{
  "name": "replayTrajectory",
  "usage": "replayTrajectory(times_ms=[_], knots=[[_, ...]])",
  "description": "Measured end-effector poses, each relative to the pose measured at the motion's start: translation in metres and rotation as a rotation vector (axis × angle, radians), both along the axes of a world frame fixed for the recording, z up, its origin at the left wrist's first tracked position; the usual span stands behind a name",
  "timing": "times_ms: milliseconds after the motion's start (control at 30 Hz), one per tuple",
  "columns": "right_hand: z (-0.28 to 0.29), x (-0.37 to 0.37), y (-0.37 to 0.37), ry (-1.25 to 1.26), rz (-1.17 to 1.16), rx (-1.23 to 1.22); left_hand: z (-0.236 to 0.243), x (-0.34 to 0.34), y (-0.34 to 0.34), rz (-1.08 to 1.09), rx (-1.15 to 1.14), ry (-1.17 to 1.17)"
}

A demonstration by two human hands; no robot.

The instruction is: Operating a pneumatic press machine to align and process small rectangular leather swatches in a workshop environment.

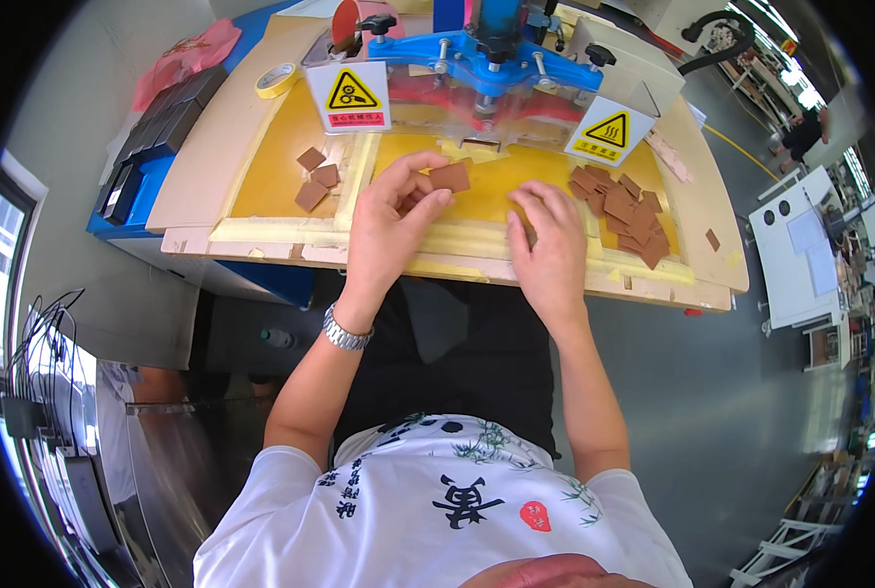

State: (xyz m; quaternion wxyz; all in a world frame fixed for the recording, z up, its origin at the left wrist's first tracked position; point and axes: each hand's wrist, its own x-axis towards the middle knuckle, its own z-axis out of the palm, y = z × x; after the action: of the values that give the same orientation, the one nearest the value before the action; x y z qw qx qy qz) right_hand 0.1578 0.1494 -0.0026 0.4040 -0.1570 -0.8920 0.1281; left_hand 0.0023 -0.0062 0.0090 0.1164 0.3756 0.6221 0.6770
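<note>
While your left hand (395, 211) pinched a thin, rust-brown square piece (450, 176) between thumb and fingers, that piece sat up close to you, just in front of the blue metal bracket with black knobs (491, 71), the landmark for every place here. Your right hand (552, 247) was on the near side of the bracket too, a little to the right of its middle, its fingers loosely curved and parted around no visible piece; you could not tell whether its fingertips touched the pale wooden surface with yellow panels (194, 181). Nearer you than the bracket's right end lay a large, overlapping heap of rust-brown squares (636, 218), just beyond your right hand. Nearer you than its left end lay three loose rust-brown squares (311, 196). A white sign with a yellow triangle (347, 96) stood by the bracket's left end, and a yellow tape roll (278, 93) lay farther left.
</note>
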Motion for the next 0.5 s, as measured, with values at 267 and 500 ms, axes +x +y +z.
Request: replayTrajectory(times_ms=[267, 500], knots=[[-0.009, -0.006, -0.001, 0.107, 0.069, 0.006, -0.006, -0.002, -0.004, 0.024, 0.027, 0.037], [-0.008, -0.001, -0.005, 0.104, 0.018, -0.031, -0.005, -0.001, -0.002, 0.005, -0.005, 0.043]])
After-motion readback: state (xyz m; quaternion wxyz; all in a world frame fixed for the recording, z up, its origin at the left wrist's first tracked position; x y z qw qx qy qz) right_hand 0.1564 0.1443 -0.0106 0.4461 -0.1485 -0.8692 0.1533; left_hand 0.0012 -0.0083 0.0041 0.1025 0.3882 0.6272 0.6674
